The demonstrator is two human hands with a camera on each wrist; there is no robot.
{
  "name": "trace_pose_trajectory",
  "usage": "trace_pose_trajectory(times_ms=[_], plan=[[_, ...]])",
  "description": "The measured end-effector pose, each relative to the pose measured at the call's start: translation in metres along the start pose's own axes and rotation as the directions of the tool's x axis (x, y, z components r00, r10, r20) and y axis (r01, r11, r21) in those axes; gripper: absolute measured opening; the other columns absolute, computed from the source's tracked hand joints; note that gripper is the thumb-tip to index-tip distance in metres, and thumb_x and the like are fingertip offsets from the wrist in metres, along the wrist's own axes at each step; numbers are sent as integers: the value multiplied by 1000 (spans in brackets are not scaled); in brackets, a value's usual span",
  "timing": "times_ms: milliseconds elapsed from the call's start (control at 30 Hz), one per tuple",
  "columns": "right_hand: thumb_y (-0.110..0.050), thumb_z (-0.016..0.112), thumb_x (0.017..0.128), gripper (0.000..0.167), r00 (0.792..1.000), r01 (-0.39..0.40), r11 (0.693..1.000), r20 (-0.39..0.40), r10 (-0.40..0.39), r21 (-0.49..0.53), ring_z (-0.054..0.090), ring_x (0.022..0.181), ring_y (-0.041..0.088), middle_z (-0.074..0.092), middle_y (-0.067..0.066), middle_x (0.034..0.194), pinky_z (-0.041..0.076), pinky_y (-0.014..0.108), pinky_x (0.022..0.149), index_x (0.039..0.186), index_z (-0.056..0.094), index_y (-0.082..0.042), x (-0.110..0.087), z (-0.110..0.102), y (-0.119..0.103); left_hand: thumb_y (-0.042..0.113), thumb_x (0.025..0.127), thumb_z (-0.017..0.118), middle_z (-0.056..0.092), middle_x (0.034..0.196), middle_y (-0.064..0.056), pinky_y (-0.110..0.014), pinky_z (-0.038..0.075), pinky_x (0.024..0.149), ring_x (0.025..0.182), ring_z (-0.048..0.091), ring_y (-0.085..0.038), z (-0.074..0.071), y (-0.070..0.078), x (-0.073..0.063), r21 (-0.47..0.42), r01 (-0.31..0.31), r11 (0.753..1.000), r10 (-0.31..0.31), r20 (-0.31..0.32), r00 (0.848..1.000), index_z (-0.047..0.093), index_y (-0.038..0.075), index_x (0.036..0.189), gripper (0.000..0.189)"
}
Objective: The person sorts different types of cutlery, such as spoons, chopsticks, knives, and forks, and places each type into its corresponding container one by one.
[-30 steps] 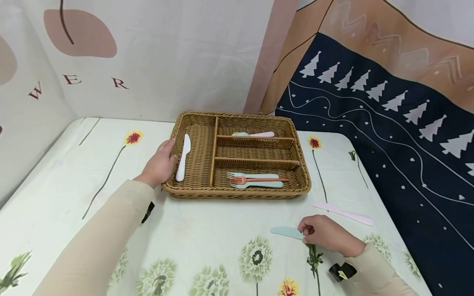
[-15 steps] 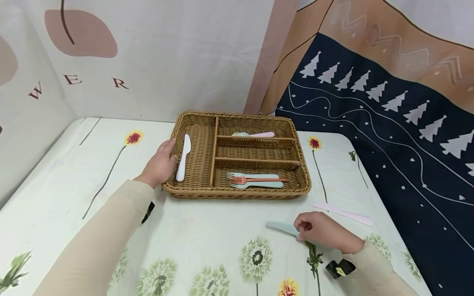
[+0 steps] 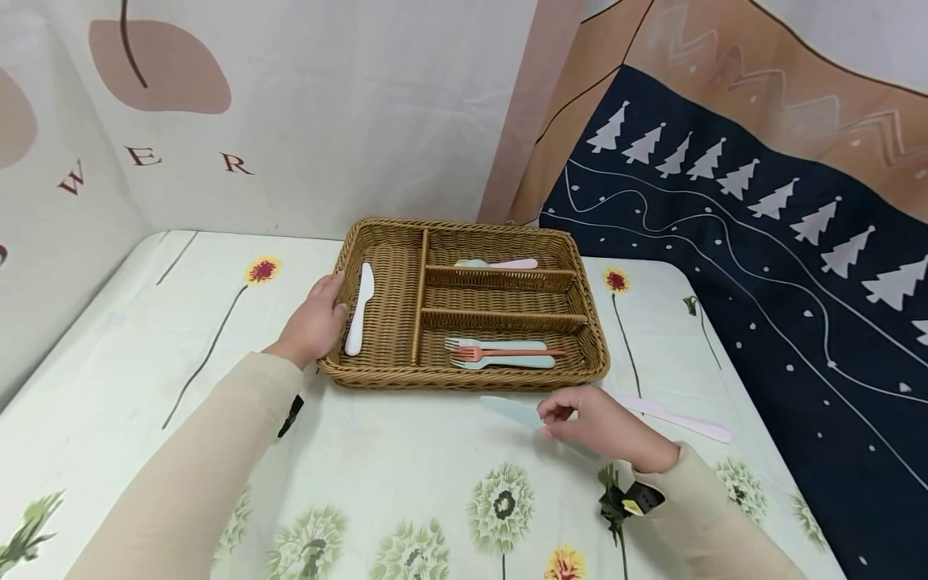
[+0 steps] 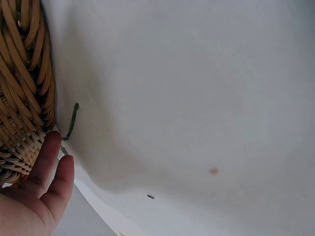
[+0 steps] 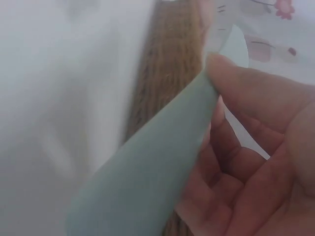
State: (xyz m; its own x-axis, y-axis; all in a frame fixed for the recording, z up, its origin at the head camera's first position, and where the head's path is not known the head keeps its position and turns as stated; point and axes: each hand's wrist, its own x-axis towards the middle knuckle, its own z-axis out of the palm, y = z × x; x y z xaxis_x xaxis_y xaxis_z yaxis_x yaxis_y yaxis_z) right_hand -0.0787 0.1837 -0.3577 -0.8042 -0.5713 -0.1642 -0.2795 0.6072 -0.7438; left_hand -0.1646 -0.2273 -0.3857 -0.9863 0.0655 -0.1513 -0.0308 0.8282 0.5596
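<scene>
My right hand (image 3: 598,427) pinches a pale blue-green table knife (image 3: 511,409) between thumb and fingers, close in front of the wicker cutlery basket (image 3: 464,377). In the right wrist view, the knife's wide end (image 5: 142,172) comes toward the camera and its other end shows past the thumb. My left hand (image 3: 312,320) rests against the basket's left side; in the left wrist view two straight fingers (image 4: 61,187) lie along the woven outer wall. A white knife (image 3: 359,310) lies in the basket's left compartment. Right of my right hand, a pink knife (image 3: 681,420) lies on the table.
Pale blue forks (image 3: 507,362) and an orange fork (image 3: 507,352) lie in the basket's front right compartment. A pink-handled utensil (image 3: 515,263) lies in the back one, partly hidden by the divider. Cloth walls (image 3: 326,121) stand behind the flower-printed table (image 3: 406,451).
My right hand has moved left and away from me, bringing the blue-green knife up near the basket's front edge. My left hand and the basket have stayed in place.
</scene>
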Motion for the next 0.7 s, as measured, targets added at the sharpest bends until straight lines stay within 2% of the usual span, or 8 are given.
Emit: trace_pose_trajectory(times_ms=[333,500,700], plan=[[-10,72,87,12,994,-37,992,-98,49,121,58,78,17,65,3,88,53,25,67,97,71,-4,25,-2,-24,18,105,28,3,160,-22,-60,21,114,139,22,-49,-1,2,-3,-2,-2,1000,2,1,1000,-2,6,155,59],[-10,72,87,16,982,-52,975,-168,90,218,57,72,16,65,4,87,50,25,60,100,70,-2,40,-4,-34,17,105,28,3,160,-22,-60,21,114,139,21,-49,-1,2,-3,-1,-1,1000,1,1,1000,-2,6,155,59],[-13,70,88,18,975,-67,945,-182,130,319,56,69,18,64,4,85,52,34,58,104,69,-5,56,-5,-41,17,105,28,3,160,-22,-60,21,114,139,21,-49,-2,3,-3,-3,-2,1000,2,1,1000,-2,6,155,59]])
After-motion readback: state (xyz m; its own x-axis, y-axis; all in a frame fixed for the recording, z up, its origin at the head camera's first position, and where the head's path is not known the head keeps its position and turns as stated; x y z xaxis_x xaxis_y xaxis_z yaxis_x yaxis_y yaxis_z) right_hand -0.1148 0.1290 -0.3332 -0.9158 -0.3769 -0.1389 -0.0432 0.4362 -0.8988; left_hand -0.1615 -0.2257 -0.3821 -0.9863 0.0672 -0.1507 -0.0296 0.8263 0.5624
